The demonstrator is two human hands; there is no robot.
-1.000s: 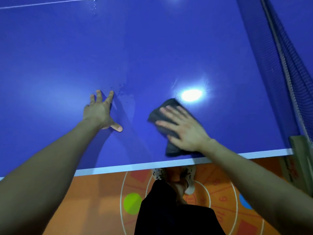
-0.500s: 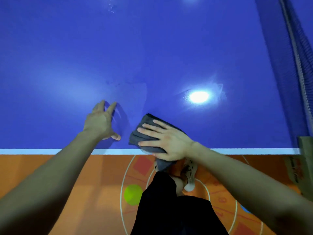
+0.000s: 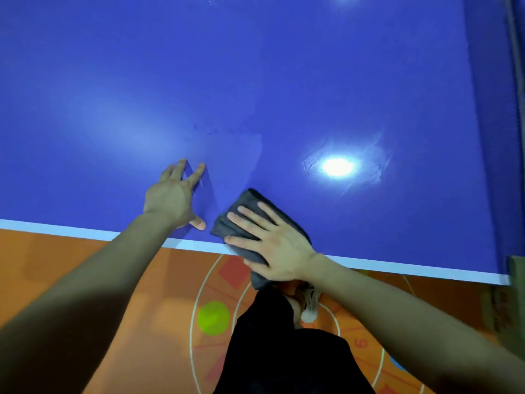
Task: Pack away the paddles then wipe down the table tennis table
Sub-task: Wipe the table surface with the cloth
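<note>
The blue tabletop (image 3: 284, 81) fills most of the view, its white edge line (image 3: 56, 227) running along the near side. The left hand (image 3: 170, 199) lies palm down on the tabletop just inside that edge, its fingers (image 3: 177, 169) straight and spread, the thumb pointing out to the right towards the cloth (image 3: 244, 201). The right hand (image 3: 272, 245) lies flat on top of this dark grey folded cloth, its fingers (image 3: 250, 214) straight and slightly spread, pressing it down rather than pinching it. The cloth sits at the near edge, just right of the left thumb and apart from it; its far end lies on the blue surface while its near end hangs over the white line, below the heel of the right hand. Beyond the hands a pale damp smear (image 3: 244, 149) marks the surface, and to its right shines a bright lamp reflection (image 3: 337, 167) ringed with streaks. The net (image 3: 514, 81) runs along the right side of the frame. Below the edge is an orange floor (image 3: 85, 280) with white curved lines, red squares and a green dot (image 3: 213, 318). The person's black trousers (image 3: 284, 351) and one light shoe (image 3: 308, 307) show between the forearms.
</note>
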